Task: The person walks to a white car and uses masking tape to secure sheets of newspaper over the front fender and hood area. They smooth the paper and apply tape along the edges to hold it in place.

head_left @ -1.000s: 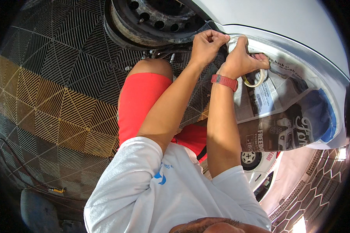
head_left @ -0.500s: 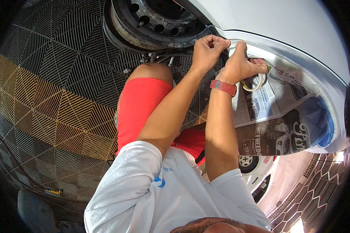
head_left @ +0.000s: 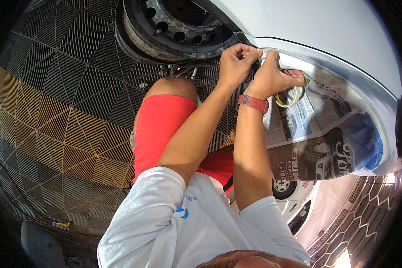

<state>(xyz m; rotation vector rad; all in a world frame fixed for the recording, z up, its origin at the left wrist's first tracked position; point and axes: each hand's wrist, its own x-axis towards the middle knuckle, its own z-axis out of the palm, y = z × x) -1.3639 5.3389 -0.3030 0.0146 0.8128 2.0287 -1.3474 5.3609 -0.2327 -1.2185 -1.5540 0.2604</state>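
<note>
My left hand (head_left: pixel 235 66) is closed in a pinch beside the lower edge of the white car panel (head_left: pixel 326 31); whatever sits between its fingertips is too small to make out. Right beside it, my right hand (head_left: pixel 272 78), with a red watch band on the wrist, holds a roll of masking tape (head_left: pixel 291 99) that hangs below its curled fingers. Its thumb rests near the panel's edge, close to the left fingertips. Newspaper sheets (head_left: pixel 317 154) cover the area below that curved edge, to the right of my forearm.
A bare black steel wheel (head_left: pixel 169 38) lies at the upper left, close to my knee. Black and tan grid tiles (head_left: pixel 71 120) make up the floor. A dark cable with a yellow end (head_left: pixel 63 223) runs along the lower left. Metal mesh (head_left: pixel 357 223) stands at lower right.
Both hands have shifted slightly left and down in the picture, much as the wheel and panel have. The tape roll shows more openly below my right hand.
</note>
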